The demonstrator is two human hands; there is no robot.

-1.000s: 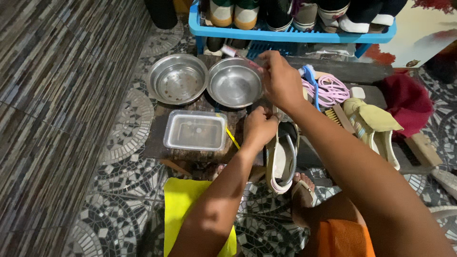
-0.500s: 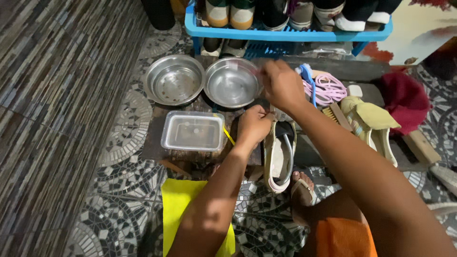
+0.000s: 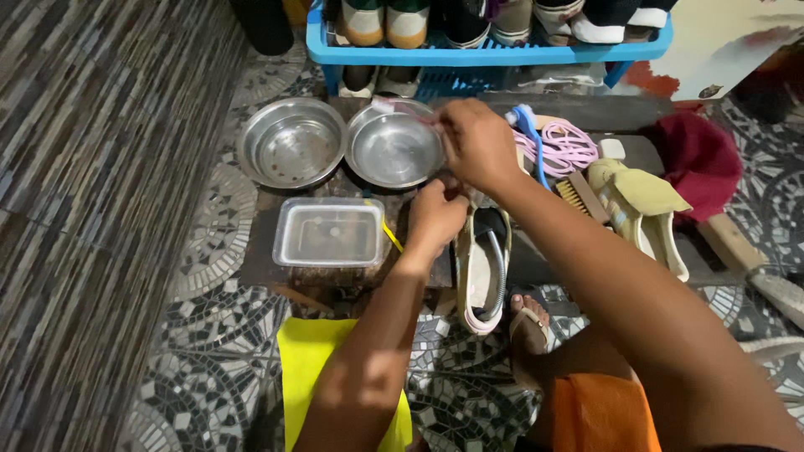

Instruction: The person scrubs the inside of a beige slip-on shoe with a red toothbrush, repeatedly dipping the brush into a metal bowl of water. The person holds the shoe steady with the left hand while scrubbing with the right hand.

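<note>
- You sit over a mosaic tile floor [image 3: 209, 335] of grey, black and white; a striped wall or mat [image 3: 92, 167] runs along your left.
- A dark board [image 3: 335, 276] lies on the tiles and carries two steel bowls, left bowl [image 3: 291, 142] and right bowl [image 3: 394, 145], touching rim to rim.
- Just below them sits a clear plastic box [image 3: 329, 232] with its lid on, rectangular, beside a thin yellow stick [image 3: 391, 236].
- A blue rack [image 3: 486, 57] at the top holds shoes; a yellow cloth [image 3: 314, 368] lies under your left forearm.
- Right of the shoe lie a blue brush [image 3: 529, 134], pink laces [image 3: 565, 146], an olive shoe [image 3: 641, 205] and a red cloth [image 3: 699, 159].
- Your left hand [image 3: 435, 218] is closed around the top of the shoe [image 3: 484, 268], which lies on the board's right end.
- Your right hand [image 3: 477, 144] pinches a small clear bag [image 3: 402, 107] with fingers pressed together, over the right bowl's rim.
- Against half a second ago, your hands sit much as they did; the view has tipped slightly lower, showing less of the rack.
</note>
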